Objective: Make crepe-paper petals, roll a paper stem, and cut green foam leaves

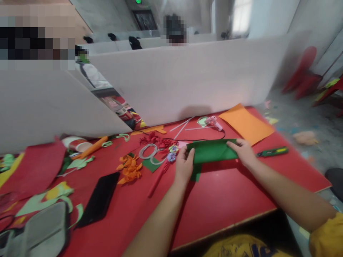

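Observation:
A dark green sheet (pixel 214 151) is held level between my two hands above the red table (pixel 211 200), its top edge folded or curled over. My left hand (pixel 184 162) pinches its left end, thumb in front. At the other end, my right hand (pixel 242 151) grips the top right corner between thumb and fingers. Another green piece (pixel 196 173) lies on the table beneath the sheet. Just left of my left hand are purple and yellow flowers (pixel 172 156) and a red stick (pixel 157 184). A green and yellow cutter (pixel 272 152) lies right of my right hand.
A pink glue gun (pixel 213 123) and an orange sheet (pixel 246 123) lie behind my hands. Orange petals (pixel 130 169), a coil (pixel 148 151), a black phone (pixel 99 200), a grey case (pixel 44 230) and scraps are on the left. A white partition (pixel 187 78) borders the back.

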